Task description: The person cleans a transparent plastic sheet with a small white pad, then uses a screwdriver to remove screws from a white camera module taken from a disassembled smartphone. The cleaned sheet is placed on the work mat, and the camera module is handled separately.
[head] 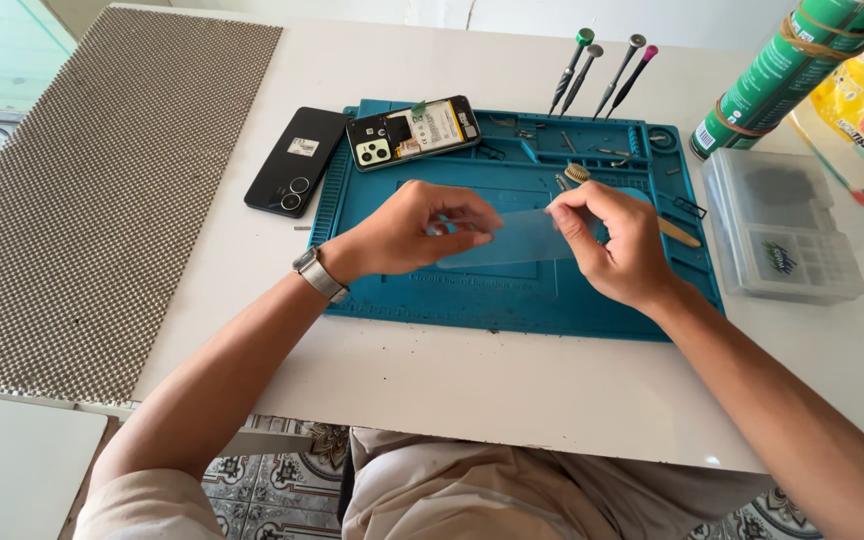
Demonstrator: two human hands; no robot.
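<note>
Clear, thin screen protector film (517, 240) hangs between both hands above the blue repair mat (512, 300). Left hand (407, 232) pinches 1 end, right hand (617, 240) the other. It looks light, flexible, easily smudged or creased, so edge or corner holds suit it best.

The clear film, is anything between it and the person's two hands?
Nothing visible. The left hand pinches one end of the clear film and the right hand pinches the other, holding it above the blue mat.
</note>
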